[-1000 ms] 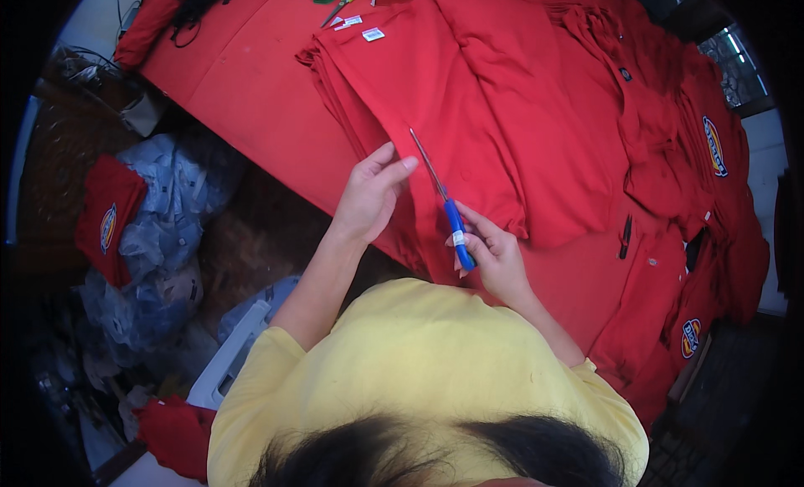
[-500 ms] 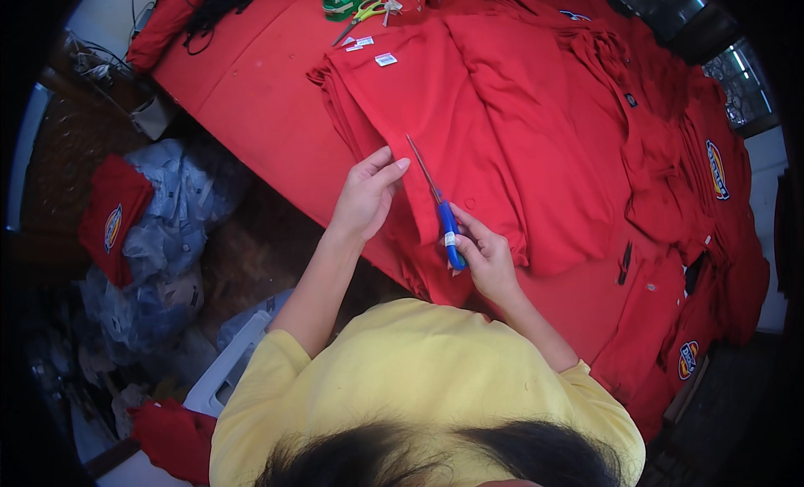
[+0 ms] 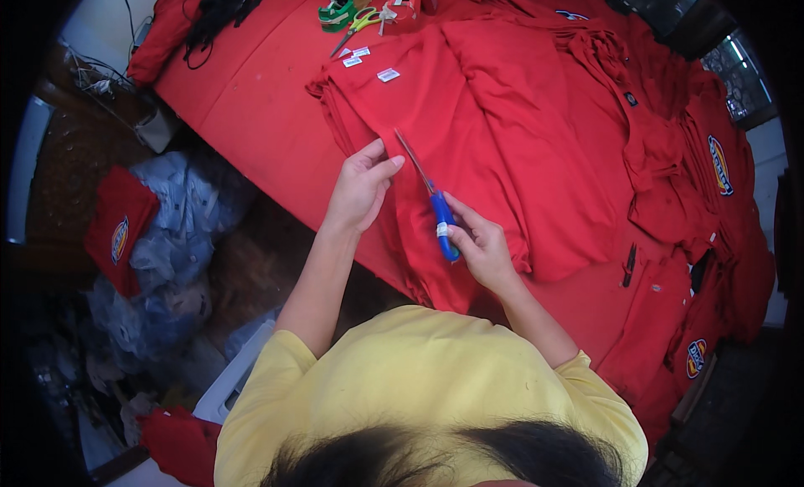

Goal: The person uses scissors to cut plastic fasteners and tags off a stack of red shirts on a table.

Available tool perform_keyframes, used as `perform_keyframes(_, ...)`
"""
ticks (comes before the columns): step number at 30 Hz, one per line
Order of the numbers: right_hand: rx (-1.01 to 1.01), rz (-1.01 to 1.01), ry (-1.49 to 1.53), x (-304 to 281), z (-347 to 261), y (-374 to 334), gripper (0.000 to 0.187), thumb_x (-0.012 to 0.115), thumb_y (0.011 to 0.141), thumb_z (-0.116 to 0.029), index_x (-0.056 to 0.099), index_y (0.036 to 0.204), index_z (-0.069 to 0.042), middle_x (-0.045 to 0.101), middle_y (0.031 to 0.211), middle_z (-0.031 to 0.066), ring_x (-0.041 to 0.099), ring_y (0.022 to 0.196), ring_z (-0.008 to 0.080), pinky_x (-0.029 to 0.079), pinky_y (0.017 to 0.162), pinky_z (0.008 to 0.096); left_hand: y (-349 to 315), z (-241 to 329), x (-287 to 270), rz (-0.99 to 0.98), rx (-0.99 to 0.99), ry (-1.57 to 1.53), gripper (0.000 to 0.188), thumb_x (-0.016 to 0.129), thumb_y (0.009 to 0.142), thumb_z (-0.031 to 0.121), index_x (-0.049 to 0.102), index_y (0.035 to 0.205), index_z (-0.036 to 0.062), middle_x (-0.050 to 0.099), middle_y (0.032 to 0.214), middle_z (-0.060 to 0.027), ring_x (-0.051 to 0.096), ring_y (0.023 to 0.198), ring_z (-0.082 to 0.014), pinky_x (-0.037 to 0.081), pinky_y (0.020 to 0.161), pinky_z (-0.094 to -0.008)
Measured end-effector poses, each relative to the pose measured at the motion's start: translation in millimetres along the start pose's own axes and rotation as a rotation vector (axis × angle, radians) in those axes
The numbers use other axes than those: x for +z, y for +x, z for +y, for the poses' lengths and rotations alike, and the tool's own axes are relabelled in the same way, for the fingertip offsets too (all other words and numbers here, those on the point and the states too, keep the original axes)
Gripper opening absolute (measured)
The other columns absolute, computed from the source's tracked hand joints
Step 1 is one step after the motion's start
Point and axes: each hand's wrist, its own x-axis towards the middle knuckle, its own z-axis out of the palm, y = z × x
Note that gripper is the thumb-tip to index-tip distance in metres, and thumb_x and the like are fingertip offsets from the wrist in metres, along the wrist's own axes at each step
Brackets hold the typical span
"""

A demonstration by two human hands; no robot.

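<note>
My right hand (image 3: pixel 481 244) is wrapped round the blue handle of a slim tool (image 3: pixel 442 223) with a long thin metal blade or shaft. Its kind is unclear from this angle. The tip points up and left, close to the fingers of my left hand (image 3: pixel 362 184). That hand is closed, thumb against the bent fingers; whatever it may pinch is too small to make out. Both hands are over a folded red garment (image 3: pixel 536 152) spread on the red-covered table. Small white labels (image 3: pixel 388 75) lie on the cloth toward its far left corner.
Yellow-handled scissors (image 3: pixel 358 26) lie at the far edge beside green (image 3: pixel 337 11) and red (image 3: pixel 404 5) tape dispensers. More red garments (image 3: pixel 720 227) with patches are piled at the right. Left of the table are plastic bags (image 3: pixel 180 211) and a white plastic chair (image 3: pixel 239 365).
My right hand and the blue-handled tool have shifted slightly left and up. My left hand has moved a little left. The view has shifted slightly too.
</note>
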Motion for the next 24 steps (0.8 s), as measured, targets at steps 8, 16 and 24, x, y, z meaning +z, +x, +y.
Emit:
perform_keyframes(8,0.082,-0.024,0.001,-3,-14,19,0.048,0.054,0.091,-0.009,0.041,0.137,-0.005,0.059,0.101,0.0054,0.055,0.069,0.006,0.049,0.06,0.0203,3,0,-6,-0.066,-0.037,0.148,0.047,0.057,0.083,-0.006,0.046,0.128,-0.0008,0.057,0.119,-0.0068,0.056,0.103,-0.0128,0.045,0.088,-0.0255)
perform_keyframes(16,-0.182,0.022,-0.122,5,16,34,0.046,0.056,0.091,-0.011,0.045,0.134,-0.004,0.061,0.098,0.0056,0.055,0.067,0.0066,0.048,0.06,0.0215,22,6,-17,0.058,0.069,0.051,0.044,0.056,0.083,-0.006,0.049,0.126,0.0013,0.06,0.11,-0.0062,0.059,0.097,-0.0142,0.046,0.086,-0.0257)
perform_keyframes(24,0.07,-0.04,0.0,2,-1,54,0.047,0.056,0.091,-0.012,0.043,0.135,-0.003,0.061,0.098,0.0057,0.053,0.067,0.0062,0.046,0.057,0.0211,21,5,-23,0.028,0.019,0.123,0.049,0.058,0.082,-0.005,0.048,0.129,0.0051,0.06,0.11,-0.0062,0.057,0.097,-0.0115,0.044,0.083,-0.0237)
